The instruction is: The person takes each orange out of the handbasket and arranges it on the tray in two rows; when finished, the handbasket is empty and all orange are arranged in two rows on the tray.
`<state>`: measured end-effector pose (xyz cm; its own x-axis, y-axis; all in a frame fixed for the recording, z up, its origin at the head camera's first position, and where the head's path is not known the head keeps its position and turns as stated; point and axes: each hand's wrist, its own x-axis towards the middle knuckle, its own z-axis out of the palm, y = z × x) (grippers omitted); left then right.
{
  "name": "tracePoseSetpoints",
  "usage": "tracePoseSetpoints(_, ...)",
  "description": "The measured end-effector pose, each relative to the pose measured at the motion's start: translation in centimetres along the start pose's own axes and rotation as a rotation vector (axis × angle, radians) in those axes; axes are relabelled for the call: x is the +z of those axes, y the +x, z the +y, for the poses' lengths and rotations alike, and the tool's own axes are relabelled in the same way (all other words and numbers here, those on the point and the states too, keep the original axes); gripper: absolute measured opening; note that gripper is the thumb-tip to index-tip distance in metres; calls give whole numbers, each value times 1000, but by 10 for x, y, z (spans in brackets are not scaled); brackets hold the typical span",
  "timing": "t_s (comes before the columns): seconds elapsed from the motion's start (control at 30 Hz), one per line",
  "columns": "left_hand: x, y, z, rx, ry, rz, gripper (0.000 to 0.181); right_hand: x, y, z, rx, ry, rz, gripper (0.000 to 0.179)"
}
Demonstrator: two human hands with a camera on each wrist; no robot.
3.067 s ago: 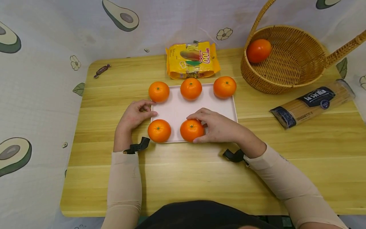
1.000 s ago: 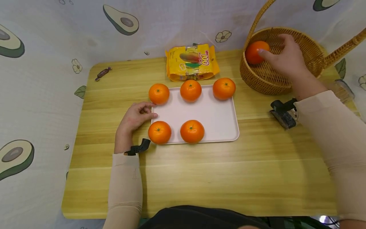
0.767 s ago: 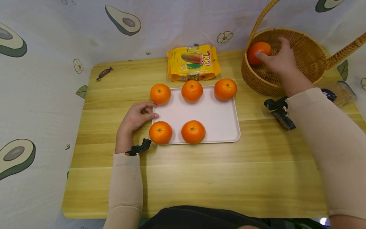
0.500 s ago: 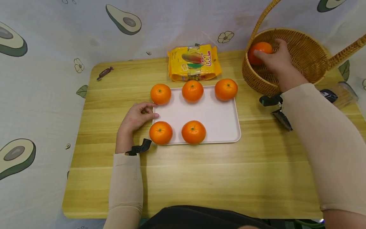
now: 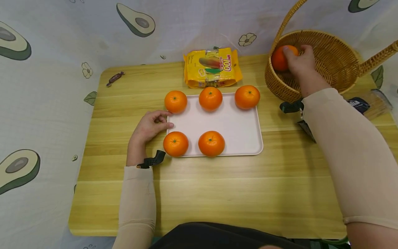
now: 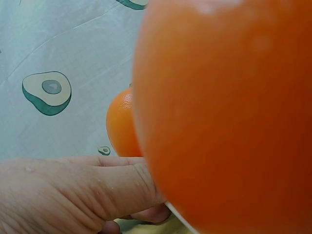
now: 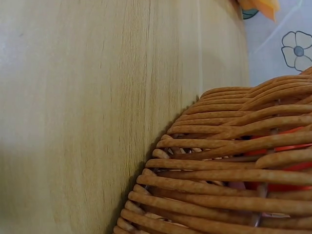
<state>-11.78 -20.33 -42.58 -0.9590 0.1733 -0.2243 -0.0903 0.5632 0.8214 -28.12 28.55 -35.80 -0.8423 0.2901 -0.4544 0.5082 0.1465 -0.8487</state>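
Inside the wicker basket [image 5: 339, 65], in the head view, my right hand [image 5: 301, 64] grips an orange [image 5: 280, 62] against the left wall. My thumb lies over its top and the other fingertips are partly hidden. The basket's side fills the right wrist view, with a bit of red-orange fruit showing through the weave. At the left rim of the white tray [image 5: 239, 124], my left hand [image 5: 149, 128] pinches the edge between thumb and curled fingers. On the tray, three oranges [image 5: 210, 99] line the back edge and two oranges [image 5: 211, 143] sit along the front.
Behind the tray lies a yellow mango-print packet [image 5: 212, 67]. A wrapped candy [image 5: 115, 79] rests at the table's back left. Partly covered by my right sleeve, a spaghetti pack [image 5: 374, 103] lies right of the tray. The basket's tall handle [image 5: 287, 17] arches above it.
My right hand has gone from the front-middle orange, left on the tray, into the basket, and its fingers have closed on the orange there. My left hand stays at the tray rim.
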Motion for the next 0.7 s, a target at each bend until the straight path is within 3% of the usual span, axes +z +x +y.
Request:
tracePoseSetpoints(0.43, 0, 0, 1, -6, -7, 1, 40, 0, 0, 2, 2, -4, 4, 82)
tracePoseSetpoints(0.7, -1, 0, 1, -13, -1, -4, 41, 1, -2, 2, -24, 58, -7, 78)
